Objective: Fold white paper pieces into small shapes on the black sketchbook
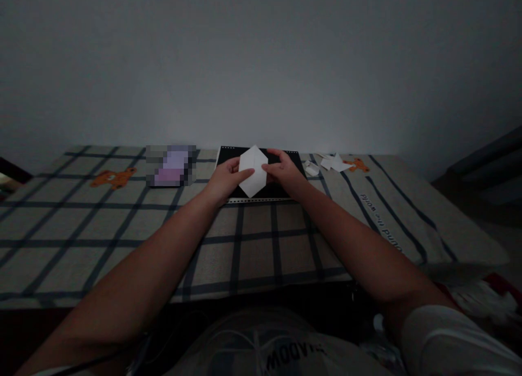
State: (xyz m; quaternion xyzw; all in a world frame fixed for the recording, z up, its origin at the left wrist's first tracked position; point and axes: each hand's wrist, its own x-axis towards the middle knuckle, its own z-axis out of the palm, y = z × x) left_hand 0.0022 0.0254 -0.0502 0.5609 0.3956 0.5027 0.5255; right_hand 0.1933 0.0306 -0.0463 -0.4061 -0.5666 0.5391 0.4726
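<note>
A folded white paper [253, 170], six-sided with points at top and bottom, lies over a black board [285, 191] on the checked table. My left hand [225, 181] pinches the paper's left edge, thumb on top. From the other side my right hand [284, 171] grips its right edge, fingers curled over the top corner. Both forearms reach straight out from my body to the paper.
A checked cloth [122, 229] with orange bear prints covers the table. A blurred purple patch [171, 165] lies left of the board. Small white paper scraps [331, 162] lie to its right. A plain wall stands behind. White cloth bundles [485, 300] sit at lower right.
</note>
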